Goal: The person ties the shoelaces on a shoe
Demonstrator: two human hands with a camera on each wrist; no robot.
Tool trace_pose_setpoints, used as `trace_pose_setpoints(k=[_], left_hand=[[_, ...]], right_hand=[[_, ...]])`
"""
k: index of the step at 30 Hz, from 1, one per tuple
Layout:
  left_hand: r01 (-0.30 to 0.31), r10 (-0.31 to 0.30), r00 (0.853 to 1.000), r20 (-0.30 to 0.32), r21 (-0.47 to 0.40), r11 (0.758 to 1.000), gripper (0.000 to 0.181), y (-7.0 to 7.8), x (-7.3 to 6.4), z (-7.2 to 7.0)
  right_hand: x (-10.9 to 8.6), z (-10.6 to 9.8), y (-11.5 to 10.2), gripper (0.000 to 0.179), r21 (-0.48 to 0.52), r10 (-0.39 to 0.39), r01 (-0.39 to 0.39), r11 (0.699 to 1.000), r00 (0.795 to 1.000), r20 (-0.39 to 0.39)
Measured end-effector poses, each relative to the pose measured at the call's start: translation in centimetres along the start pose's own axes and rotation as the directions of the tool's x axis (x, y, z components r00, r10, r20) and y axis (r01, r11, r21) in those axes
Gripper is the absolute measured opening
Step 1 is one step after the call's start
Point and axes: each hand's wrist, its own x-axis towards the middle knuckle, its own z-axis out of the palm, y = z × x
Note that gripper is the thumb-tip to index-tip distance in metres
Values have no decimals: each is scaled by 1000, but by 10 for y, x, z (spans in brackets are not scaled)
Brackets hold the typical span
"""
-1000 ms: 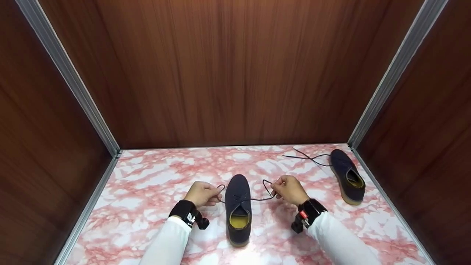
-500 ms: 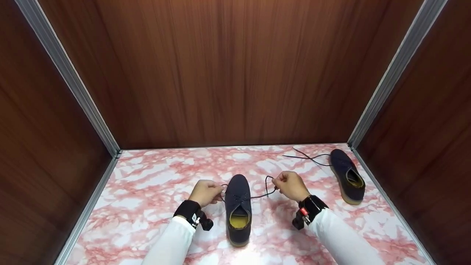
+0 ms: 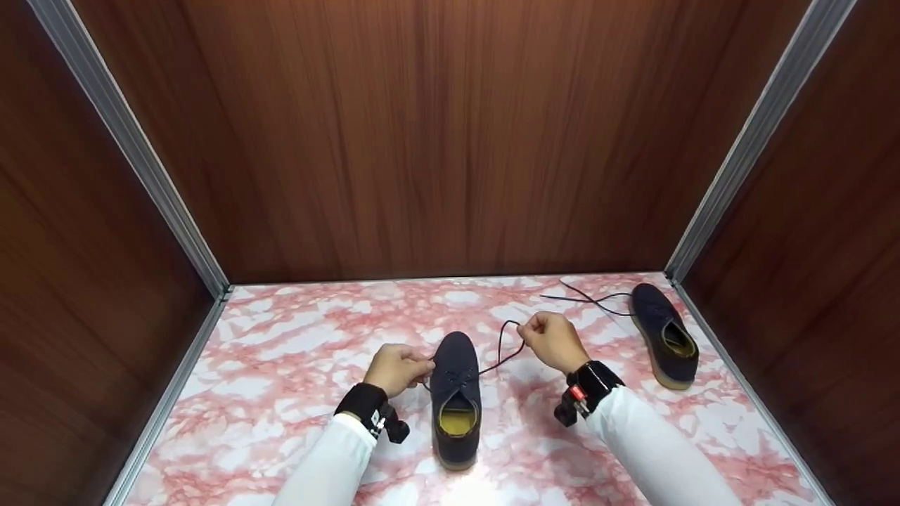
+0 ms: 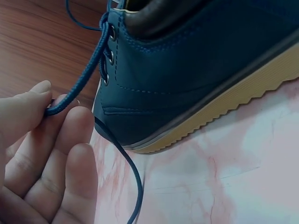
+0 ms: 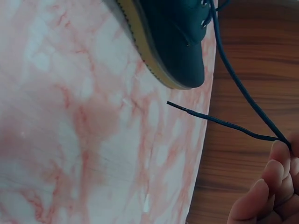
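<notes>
**Two hands hold the laces of a dark blue shoe**

No brand or writing can be read on the shoes; the small white mark on the left wrist strap (image 3: 370, 416) is too small to read.

The dark blue shoe (image 3: 455, 393) stands on the pink marble table (image 3: 281, 365), in the middle, with the toe pointing away from the person and a yellow insole inside. The left hand (image 3: 399, 367) is just beside the left side of the shoe. Its thumb and first finger pinch a bend of the left lace (image 4: 77, 88) close to the eyelets, while the other fingers (image 4: 77, 182) lie straight and side by side; the free end of this lace hangs down past them to the table. The right hand (image 3: 553, 340) is raised to the right of the toe, a little farther away. Its curled fingertips (image 5: 280, 156) pinch the right lace (image 5: 238, 84), which runs tight from the eyelets up to the hand; the lace tip sticks out free.

A second shoe (image 3: 665, 336) lies near the right wall, well apart, with loose laces on the table. Both arms wear white sleeves.
</notes>
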Motion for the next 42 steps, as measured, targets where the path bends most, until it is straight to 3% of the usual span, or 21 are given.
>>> trace_pose_setpoints(k=[8,22,37,39,42], left_hand=[[-37,37,999,-1,17,999,10,-4,0,1],[-114,112,992,62,38,993,14,-13,-4,5],[-112,110,993,35,84,990,8,-18,-5,2],[-109,108,994,26,87,990,8,-18,-5,2],[-101,100,995,17,83,991,9,-19,-5,1]], right_hand=[[3,-3,-14,22,-2,-33,33,999,999,-19],[8,1,-37,21,17,-83,84,996,995,-51],[6,40,-75,21,61,-115,118,991,992,-53],[4,46,-77,19,50,-128,129,990,992,-23],[1,53,-76,17,28,-154,152,988,984,93]])
